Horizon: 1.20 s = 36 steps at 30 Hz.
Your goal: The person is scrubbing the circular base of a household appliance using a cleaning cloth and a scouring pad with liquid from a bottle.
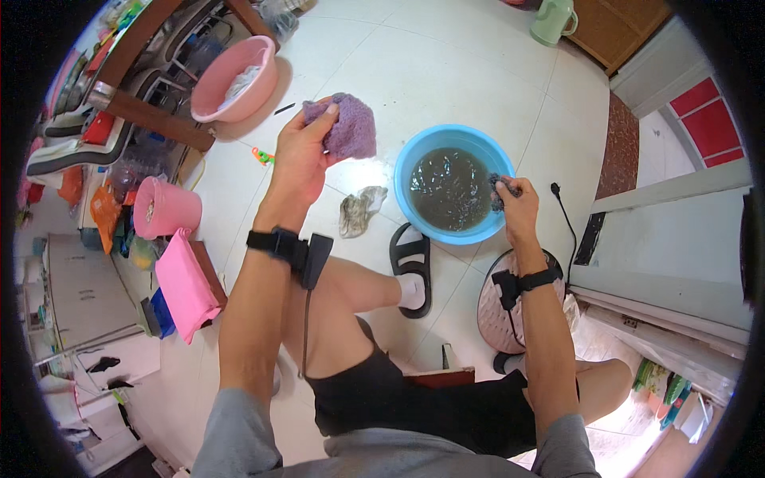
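Observation:
A bunched purple cloth [354, 128] is gripped in my left hand [303, 156], held up to the left of a blue plastic basin [403, 203]. Murky grey-brown water [448, 188] with bubbles on it fills the lower part of the basin. At the basin's right rim, my right hand [521, 206] grips a dark grey scouring pad [497, 194], its shape partly hidden by the fingers. On the floor tiles between my left forearm and the basin lies a dirty white sock or rag [360, 212], crumpled and stained.
A pink basin [263, 89] with white cloth inside stands at upper left, beside a wooden table leg [155, 122]. Lower down are a pink bucket [182, 206] and a pink package [185, 287]. A black plug cord [568, 227] and a round quilted object [493, 299] lie at right.

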Tool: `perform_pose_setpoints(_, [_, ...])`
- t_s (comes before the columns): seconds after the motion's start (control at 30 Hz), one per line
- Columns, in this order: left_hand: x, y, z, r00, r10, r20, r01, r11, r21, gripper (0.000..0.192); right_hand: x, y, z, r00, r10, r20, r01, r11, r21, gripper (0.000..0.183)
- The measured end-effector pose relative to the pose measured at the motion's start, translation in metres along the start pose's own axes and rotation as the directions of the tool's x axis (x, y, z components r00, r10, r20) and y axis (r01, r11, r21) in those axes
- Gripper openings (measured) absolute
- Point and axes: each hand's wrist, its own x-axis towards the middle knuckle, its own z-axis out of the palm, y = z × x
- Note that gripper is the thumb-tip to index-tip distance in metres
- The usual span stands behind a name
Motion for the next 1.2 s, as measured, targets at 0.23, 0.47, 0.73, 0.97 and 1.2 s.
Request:
perform_pose_setpoints(0.23, [-0.011,-0.006,-0.015,0.980,-0.050,0.194,0.071,0.992,-0.108,0.037,-0.048,-0.052,-0.041,0.967,0.241,0.086,-0.256,0.924,0.285,0.011])
perform_pose_setpoints(0.47, [-0.053,0.030,-0.024,0.968,0.048,0.245,-0.037,0.998,-0.048,0.036,-0.070,-0.047,-0.080,0.941,0.278,0.191,-0.337,0.806,0.486,0.016])
perform_pose_setpoints(0.73, [-0.169,0.037,0.002,0.966,0.220,0.135,-0.177,0.946,-0.272,0.030,-0.080,-0.047,-0.121,0.953,0.267,0.143,-0.301,0.890,0.341,0.026])
perform_pose_setpoints(0.97, [-0.264,-0.037,-0.104,0.955,-0.103,-0.279,-0.004,0.934,-0.357,0.033,-0.072,-0.009,-0.142,0.914,0.382,0.134,-0.405,0.847,0.344,0.032])
perform_pose_setpoints(1.2, [-0.343,-0.140,-0.184,0.720,-0.372,-0.586,0.070,0.879,-0.472,0.027,-0.063,0.008,-0.161,0.896,0.414,0.161,-0.444,0.841,0.308,0.033])
